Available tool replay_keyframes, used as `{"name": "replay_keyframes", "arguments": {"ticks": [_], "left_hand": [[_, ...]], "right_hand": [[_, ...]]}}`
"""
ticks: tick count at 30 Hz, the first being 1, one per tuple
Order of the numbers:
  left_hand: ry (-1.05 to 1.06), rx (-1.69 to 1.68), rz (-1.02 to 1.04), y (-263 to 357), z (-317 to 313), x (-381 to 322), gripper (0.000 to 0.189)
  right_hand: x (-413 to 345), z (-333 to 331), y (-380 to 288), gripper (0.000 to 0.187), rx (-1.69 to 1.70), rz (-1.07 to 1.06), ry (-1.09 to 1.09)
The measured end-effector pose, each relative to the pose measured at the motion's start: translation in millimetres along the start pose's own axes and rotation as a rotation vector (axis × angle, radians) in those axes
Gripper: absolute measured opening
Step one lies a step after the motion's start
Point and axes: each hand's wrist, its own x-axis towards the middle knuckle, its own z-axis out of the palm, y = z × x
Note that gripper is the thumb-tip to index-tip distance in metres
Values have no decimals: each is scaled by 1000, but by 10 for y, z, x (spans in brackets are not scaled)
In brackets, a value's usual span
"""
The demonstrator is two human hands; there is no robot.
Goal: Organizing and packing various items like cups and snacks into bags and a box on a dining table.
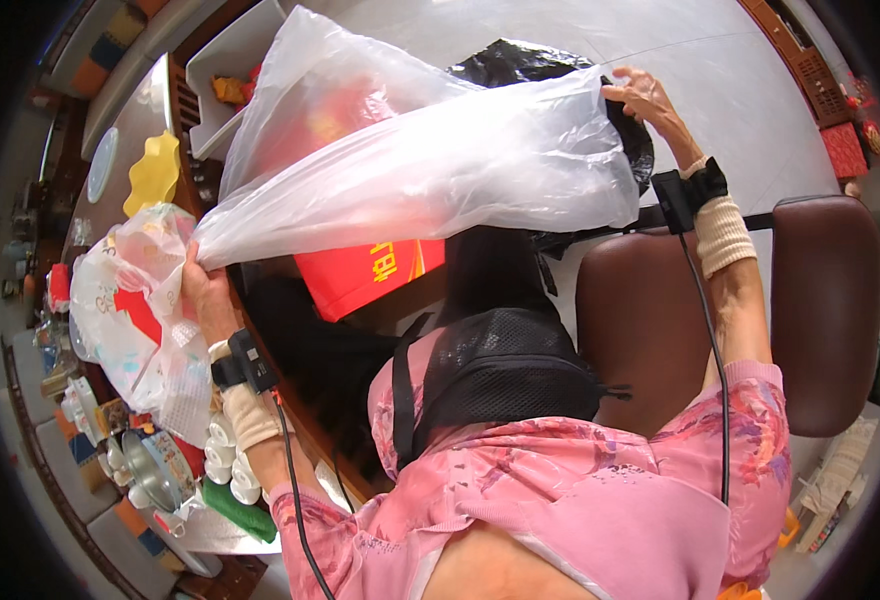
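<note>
A large translucent white plastic bag (pixel 440 165) is stretched between my two hands, above a red paper box or bag (pixel 369 277) with yellow writing. My left hand (pixel 211 296) grips the gathered end of it at the left, beside a bunch of printed white plastic bags (pixel 140 315) on the table. At the upper right my right hand (pixel 639 97) is at its far corner, thumb and fingertip near the film's edge, fingers partly spread. Behind the film a black plastic bag (pixel 519 61) shows. Red and yellow shapes show through the film.
Along the left runs a table (pixel 136 97) with a yellow wavy-edged mat (pixel 153 174), a metal basin (pixel 144 469), white cups (pixel 222 450) and a green cloth (pixel 237 510). A white bin (pixel 215 67) stands at its far end. Brown chairs (pixel 635 322) are at the right.
</note>
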Motion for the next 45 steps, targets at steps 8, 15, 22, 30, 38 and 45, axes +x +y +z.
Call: {"name": "replay_keyframes", "arguments": {"ticks": [8,15,22,30,38,45], "left_hand": [[-17,22,-53,-24,145,-80,39],[-87,-52,-3,45,-39,17,40],[-314,225,-31,-113,259,-488,27],[-227,194,28,-22,492,-43,25],[-159,46,-95,-113,1005,44,26],[-180,90,-87,-85,789,392,31]], "right_hand": [[-751,254,557,34,134,-434,-533],[-874,245,480,36,1202,83,-580],[-813,253,404,20,1090,243,-230],[-591,251,714,20,1017,275,-14],[-608,238,565,44,321,199,-12],[-1426,-451,315,31,563,402,-609]]}}
